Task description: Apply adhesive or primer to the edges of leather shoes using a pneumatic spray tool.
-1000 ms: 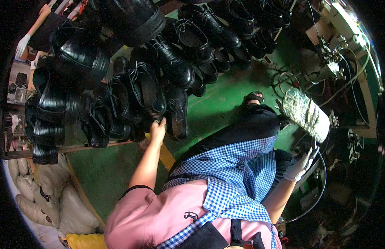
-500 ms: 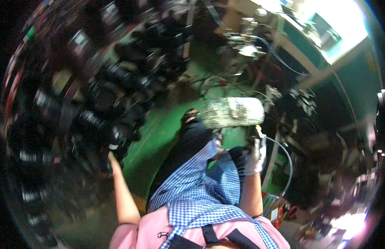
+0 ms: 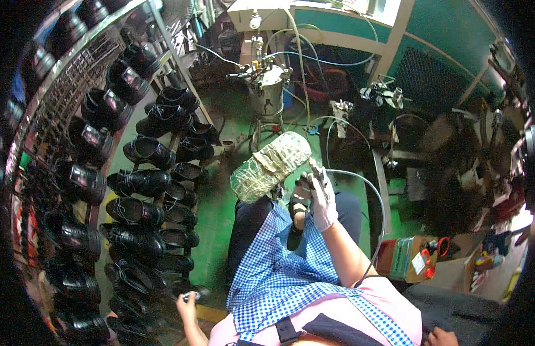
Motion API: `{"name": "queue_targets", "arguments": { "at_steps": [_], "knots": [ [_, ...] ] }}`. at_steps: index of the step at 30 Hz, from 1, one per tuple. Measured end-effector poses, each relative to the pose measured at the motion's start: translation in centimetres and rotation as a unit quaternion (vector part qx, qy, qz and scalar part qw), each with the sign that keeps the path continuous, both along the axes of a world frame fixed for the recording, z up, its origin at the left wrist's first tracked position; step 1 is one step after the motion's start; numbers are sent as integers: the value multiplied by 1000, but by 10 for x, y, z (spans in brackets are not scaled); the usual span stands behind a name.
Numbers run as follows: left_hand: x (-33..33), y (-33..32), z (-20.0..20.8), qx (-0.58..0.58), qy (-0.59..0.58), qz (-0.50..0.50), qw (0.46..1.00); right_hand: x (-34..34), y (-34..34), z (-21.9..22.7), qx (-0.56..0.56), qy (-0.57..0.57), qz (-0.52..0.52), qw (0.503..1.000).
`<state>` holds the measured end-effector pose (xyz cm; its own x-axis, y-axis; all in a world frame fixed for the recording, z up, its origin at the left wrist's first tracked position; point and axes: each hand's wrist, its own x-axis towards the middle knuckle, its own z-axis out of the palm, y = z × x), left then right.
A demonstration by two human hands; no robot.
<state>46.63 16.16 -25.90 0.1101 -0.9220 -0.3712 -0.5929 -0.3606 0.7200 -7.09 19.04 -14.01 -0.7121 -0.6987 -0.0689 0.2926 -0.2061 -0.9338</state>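
Observation:
My right hand [image 3: 321, 206], in a whitish glove, is closed round a metal spray gun [image 3: 314, 172] with a pale hose [image 3: 368, 187] running from it. Just left of the gun, above my knees, is a pale cylinder [image 3: 271, 167], wrapped and spattered; I cannot tell what supports it. Low at the left, beside the shoe rack, my left hand [image 3: 188, 305] has its fingers curled together. A small dark thing at its fingertips is smeared by motion, so its kind cannot be told.
Black shoes [image 3: 140, 181] fill the rack at the left. A metal pressure pot [image 3: 266, 95] with hoses stands ahead on green floor. Beside my right side is a box [image 3: 403, 259] of small items. Another person's hand [image 3: 441, 337] shows at the bottom right.
My view has swung, bringing the rack and pot into sharper sight. My left hand has come back from the rack toward my body. The right hand with the gun has shifted left.

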Motion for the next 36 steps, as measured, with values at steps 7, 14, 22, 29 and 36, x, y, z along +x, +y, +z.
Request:
{"name": "queue_targets", "arguments": {
  "at_steps": [7,14,22,29,36],
  "knots": [
    [-122,-23,172,-38,217,-134,966,-8,-20,-8,-115,-27,52,992],
    [-298,-109,256,-278,-3,-646,711,1,-6,-10,-118,-107,114,981],
    [-381,-145,294,-254,26,-738,624,-27,12,-24,20,204,38,978],
    [-544,-384,299,-151,164,-392,893,-54,-18,-70,-63,-5,-32,997],
    [-708,-574,313,-15,391,-214,895,-76,-26,-80,28,-157,31,987]
  ]
}}
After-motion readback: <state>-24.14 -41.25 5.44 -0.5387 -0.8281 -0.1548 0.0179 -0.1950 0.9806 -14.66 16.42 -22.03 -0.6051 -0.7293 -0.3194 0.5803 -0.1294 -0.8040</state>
